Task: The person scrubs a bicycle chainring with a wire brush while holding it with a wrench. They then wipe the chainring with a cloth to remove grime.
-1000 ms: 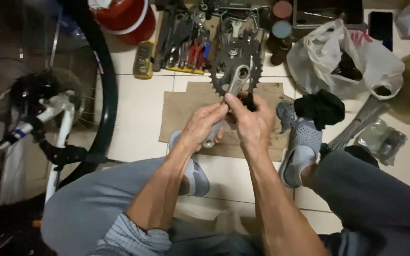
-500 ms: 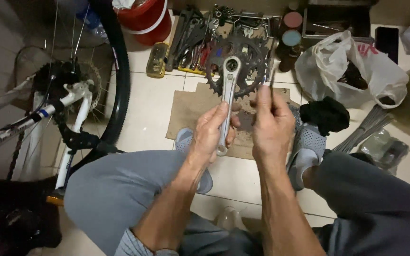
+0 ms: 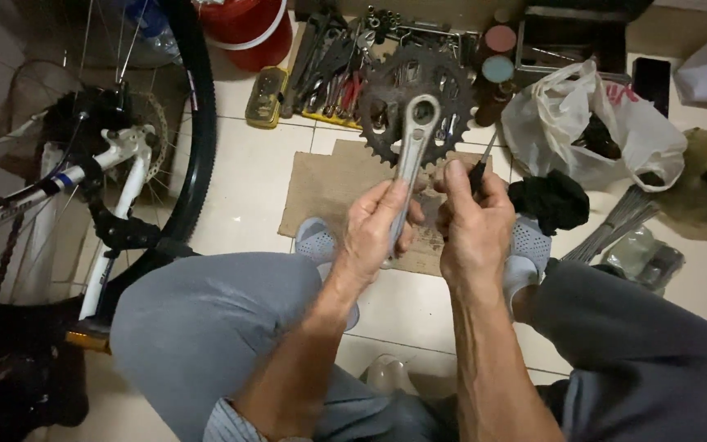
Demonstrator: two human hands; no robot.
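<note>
My left hand [image 3: 376,232] grips the silver arm of a bicycle crankset [image 3: 412,139], holding it upright so its dark toothed chainrings [image 3: 382,115] face me. My right hand [image 3: 472,221] is closed around a thin dark-handled tool [image 3: 479,168] whose metal tip points up, just right of the crank arm. Both hands hover above a brown cardboard sheet [image 3: 329,188] on the tiled floor, between my knees.
A white bicycle frame [image 3: 116,180] with rear wheel [image 3: 198,123] stands at left. Several hand tools [image 3: 329,57], a red bucket [image 3: 251,29], a white plastic bag [image 3: 607,131] and a black cloth [image 3: 550,200] lie at the back and right.
The crankset has been raised and turned upright, arm toward me. My right hand has let go of it and now holds the thin tool beside it.
</note>
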